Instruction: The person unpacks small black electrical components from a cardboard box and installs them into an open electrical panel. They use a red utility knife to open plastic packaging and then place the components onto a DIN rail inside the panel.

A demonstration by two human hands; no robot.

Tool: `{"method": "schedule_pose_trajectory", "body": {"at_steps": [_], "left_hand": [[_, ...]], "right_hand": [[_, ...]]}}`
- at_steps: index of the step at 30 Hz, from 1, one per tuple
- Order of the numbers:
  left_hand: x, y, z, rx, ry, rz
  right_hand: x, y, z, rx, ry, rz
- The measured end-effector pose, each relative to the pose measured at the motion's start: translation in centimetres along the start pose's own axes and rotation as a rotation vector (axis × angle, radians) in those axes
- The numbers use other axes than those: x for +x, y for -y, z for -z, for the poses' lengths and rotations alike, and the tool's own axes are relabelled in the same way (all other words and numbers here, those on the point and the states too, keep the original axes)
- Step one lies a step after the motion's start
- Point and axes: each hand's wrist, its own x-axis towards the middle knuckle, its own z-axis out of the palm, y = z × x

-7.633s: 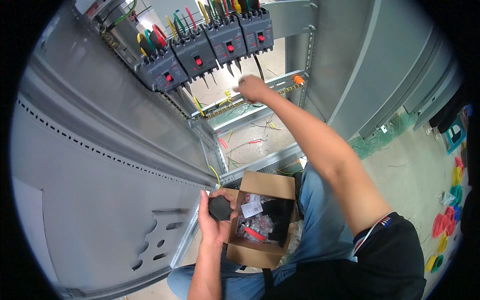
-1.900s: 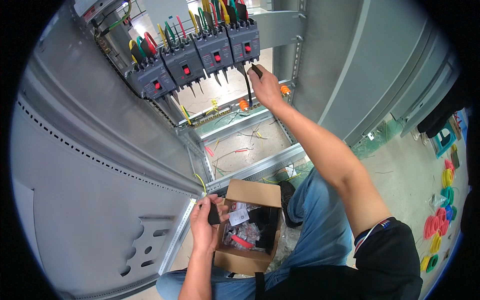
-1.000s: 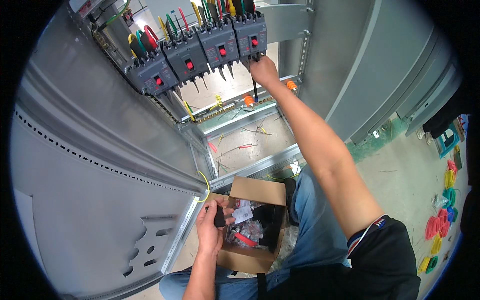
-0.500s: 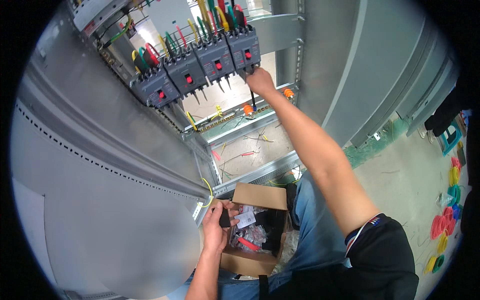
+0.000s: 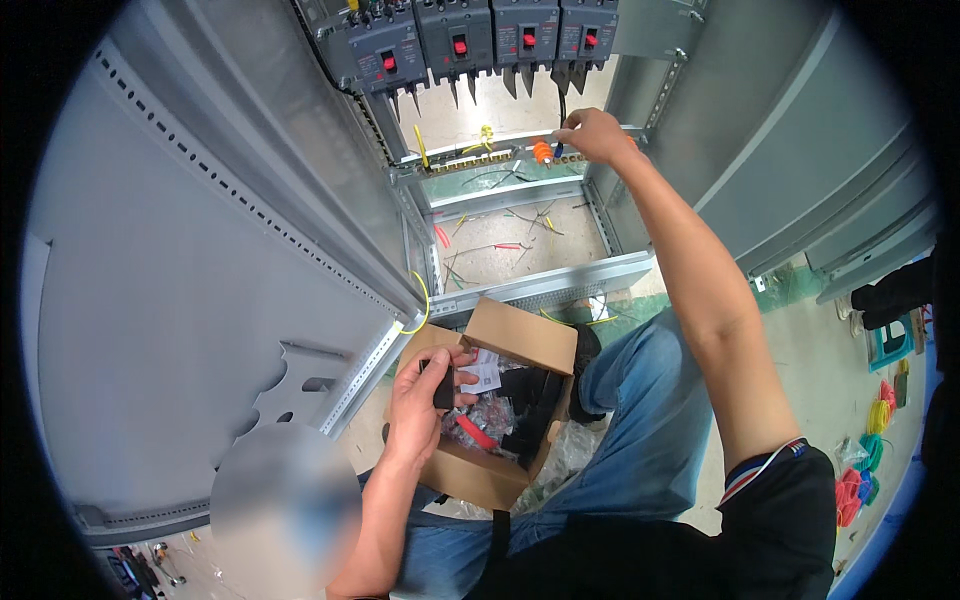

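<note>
Four-sided and open at the top, a cardboard box [image 5: 480, 480] sits between my legs. Over its left edge, my left hand [image 5: 418, 400] is closed on a small flat black piece [image 5: 437, 384]. My right arm reaches forward into the metal cabinet. There my right hand [image 5: 594, 136] is closed, thumb and fingertips pinching a thin black cable [image 5: 562, 108] that hangs below the rightmost circuit breaker [image 5: 590, 38]. Its blue lower end [image 5: 558, 150] shows beneath my fingers, beside an orange insulator [image 5: 542, 151]. Dark pointed fins [image 5: 518, 80] project under the breakers.
Plastic-bagged parts, a paper slip [image 5: 482, 377], a red piece [image 5: 475, 432] and black pieces [image 5: 530, 400] lie in the box. A cabinet frame rail [image 5: 530, 283] crosses ahead. Wire scraps litter the floor. Coloured wire coils [image 5: 850, 495] lie at right; another person's leg [image 5: 893, 292] shows there.
My view has tilted down and shifted left. My right hand has moved down from the breaker's underside along the black cable. My left hand still holds the black piece over the box.
</note>
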Motion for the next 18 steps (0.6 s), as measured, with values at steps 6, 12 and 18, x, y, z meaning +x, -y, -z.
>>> {"method": "schedule_pose_trajectory", "body": {"at_steps": [6,12,18], "left_hand": [[-1.2,-0.4,0.9,0.024,0.033,-0.020],[-1.7,-1.0,2.8,0.025,0.009,0.016],[-2.1,-0.4,4.6,0.041,0.069,0.032]], "right_hand": [[-3.5,1.0,-0.4,0.098,0.293,-0.127],[-6.9,0.3,-0.4,0.066,0.481,-0.134],[-10.5,0.0,-0.6,0.016,0.510,-0.119]]}}
